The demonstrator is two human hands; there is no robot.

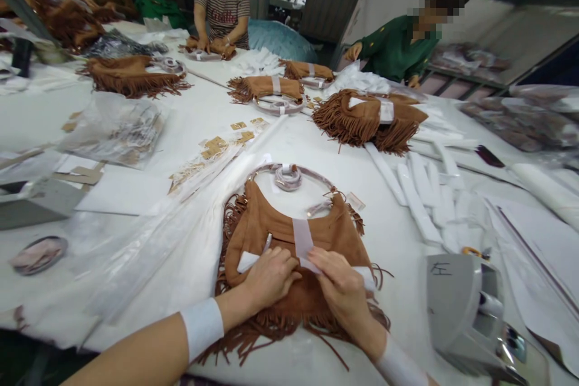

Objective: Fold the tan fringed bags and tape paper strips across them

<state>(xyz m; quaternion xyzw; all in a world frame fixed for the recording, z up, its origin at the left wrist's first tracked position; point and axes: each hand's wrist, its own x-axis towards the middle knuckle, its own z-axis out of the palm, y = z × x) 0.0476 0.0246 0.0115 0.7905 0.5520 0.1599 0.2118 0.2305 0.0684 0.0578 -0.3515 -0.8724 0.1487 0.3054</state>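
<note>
While the brown fringed bag (266, 226) lay on the white table (362, 157) just before the person, the left hand (271, 280) pressed it with curled fingers, grip unclear, and the right hand (341, 289) pinched the white strip (302, 238) crossing it.

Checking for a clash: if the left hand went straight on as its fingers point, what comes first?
The left hand would likely meet the white paper strip on the brown fringed bag, where the right hand holds it.
</note>
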